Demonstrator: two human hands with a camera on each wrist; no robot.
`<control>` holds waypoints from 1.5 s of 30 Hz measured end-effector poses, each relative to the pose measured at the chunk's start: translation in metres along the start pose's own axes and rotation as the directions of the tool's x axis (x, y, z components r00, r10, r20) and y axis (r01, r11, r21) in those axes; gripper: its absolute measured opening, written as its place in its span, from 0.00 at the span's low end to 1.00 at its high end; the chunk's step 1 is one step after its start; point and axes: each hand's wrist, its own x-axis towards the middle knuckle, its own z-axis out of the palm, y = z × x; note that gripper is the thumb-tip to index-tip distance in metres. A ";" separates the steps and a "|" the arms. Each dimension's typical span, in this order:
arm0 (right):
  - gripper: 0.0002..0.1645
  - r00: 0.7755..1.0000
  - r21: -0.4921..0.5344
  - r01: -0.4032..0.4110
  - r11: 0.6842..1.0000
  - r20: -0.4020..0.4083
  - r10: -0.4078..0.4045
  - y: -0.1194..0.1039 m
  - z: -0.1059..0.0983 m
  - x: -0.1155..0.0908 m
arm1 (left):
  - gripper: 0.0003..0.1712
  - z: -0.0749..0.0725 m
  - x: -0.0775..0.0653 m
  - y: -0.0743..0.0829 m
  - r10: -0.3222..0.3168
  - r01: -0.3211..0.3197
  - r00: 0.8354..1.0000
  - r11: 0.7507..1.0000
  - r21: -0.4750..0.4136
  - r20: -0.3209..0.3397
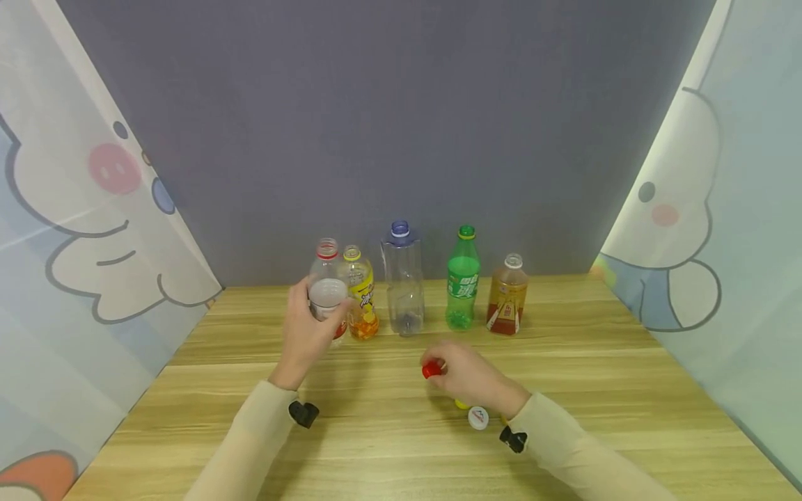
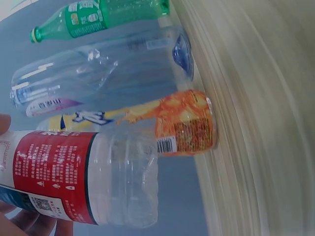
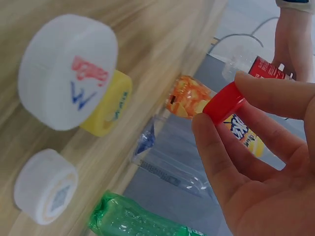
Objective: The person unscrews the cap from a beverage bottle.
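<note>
My left hand grips a clear, uncapped plastic bottle with a red neck ring. In the left wrist view the same bottle shows a red and white label, and its base appears to be off the table. Between thumb and fingertips my right hand pinches a red bottle cap, over the table and to the right of that bottle. Below the right hand lie a white cap and a partly hidden yellow cap. Another white cap shows in the right wrist view.
Behind the hands stand more uncapped bottles in a row: a yellow-labelled one, a tall clear one, a green one and an amber-labelled one. A dark grey panel rises behind the wooden table.
</note>
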 end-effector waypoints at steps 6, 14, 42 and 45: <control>0.12 0.998 -0.068 0.048 0.997 0.031 -0.046 0.003 0.008 -0.002 | 0.45 -0.003 0.006 -0.008 -0.048 0.048 0.999 0.999 0.008 0.008; 0.12 0.992 -0.091 -0.022 0.996 0.125 0.034 -0.002 0.014 -0.006 | 0.46 -0.006 0.009 -0.017 -0.122 0.121 0.992 0.991 0.054 0.023; 0.12 0.980 -0.242 0.091 0.966 0.195 -0.043 0.000 0.025 -0.016 | 0.45 -0.009 0.021 -0.043 -0.249 0.237 0.966 0.961 0.142 0.071; 0.12 0.980 -0.242 0.091 0.966 0.192 -0.044 0.000 0.025 -0.016 | 0.45 -0.010 0.024 -0.049 -0.261 0.248 0.963 0.958 0.147 0.074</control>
